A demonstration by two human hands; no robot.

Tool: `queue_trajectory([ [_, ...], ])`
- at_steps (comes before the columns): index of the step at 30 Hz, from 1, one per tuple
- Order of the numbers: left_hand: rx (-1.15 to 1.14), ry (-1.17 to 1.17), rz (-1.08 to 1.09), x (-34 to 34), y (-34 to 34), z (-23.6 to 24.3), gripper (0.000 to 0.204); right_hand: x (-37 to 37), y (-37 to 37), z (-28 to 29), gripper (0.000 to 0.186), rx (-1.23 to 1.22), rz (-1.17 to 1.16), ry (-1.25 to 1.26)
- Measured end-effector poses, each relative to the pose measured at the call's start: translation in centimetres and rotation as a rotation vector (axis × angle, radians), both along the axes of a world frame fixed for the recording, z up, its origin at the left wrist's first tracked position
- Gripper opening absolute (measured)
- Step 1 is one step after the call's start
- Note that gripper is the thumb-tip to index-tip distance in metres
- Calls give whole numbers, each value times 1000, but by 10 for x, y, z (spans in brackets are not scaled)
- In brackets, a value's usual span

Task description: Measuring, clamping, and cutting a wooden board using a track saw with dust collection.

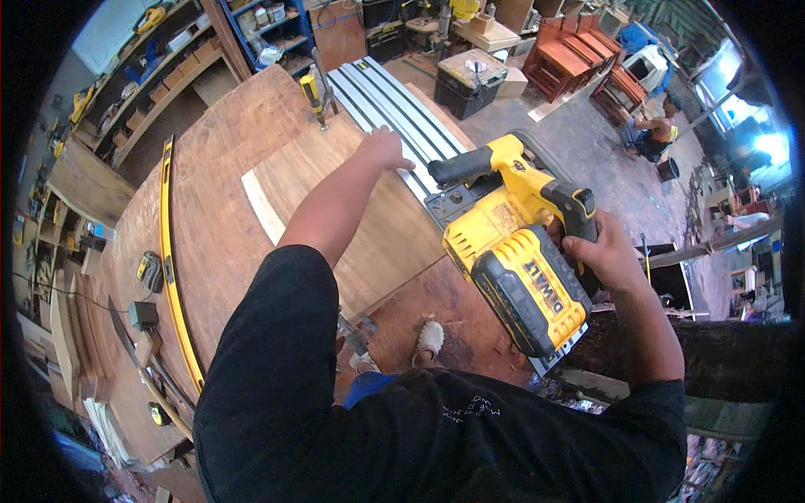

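Observation:
My right hand [605, 253] is wrapped round the rear handle of a yellow and black cordless track saw [506, 220]. The saw sits on a long silver guide rail [359, 88] with dark strips, its large battery toward me. My left hand [386, 151] lies flat on the rail ahead of the saw, fingers stretched out. Under the rail's left side is a brown wooden panel [360, 222] with a pale left edge. A yellow-handled clamp [313, 94] stands at the panel's far edge, and another clamp [355, 335] is at its near edge. The saw's blade is hidden.
On the workbench [220, 142] at left lie a long yellow spirit level [171, 268], a battery [150, 272], a dark charger [143, 315] and a tape measure [158, 413]. A black toolbox [470, 84] stands beyond, near reddish wooden furniture [560, 55]. A person [656, 134] crouches at far right.

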State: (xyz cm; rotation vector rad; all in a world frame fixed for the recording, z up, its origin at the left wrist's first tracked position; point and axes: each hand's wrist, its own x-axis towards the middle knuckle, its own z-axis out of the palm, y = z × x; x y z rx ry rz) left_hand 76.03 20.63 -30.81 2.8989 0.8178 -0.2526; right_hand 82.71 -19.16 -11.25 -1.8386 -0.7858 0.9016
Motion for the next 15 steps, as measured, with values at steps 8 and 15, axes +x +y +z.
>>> queue_trajectory([
  [8,-71,67,23,3,6,-8,82,21,11,-9,31,-7,14,62],
  [15,-33,128,24,8,-2,-4,82,35,17,-19,30,-13,34,49],
])
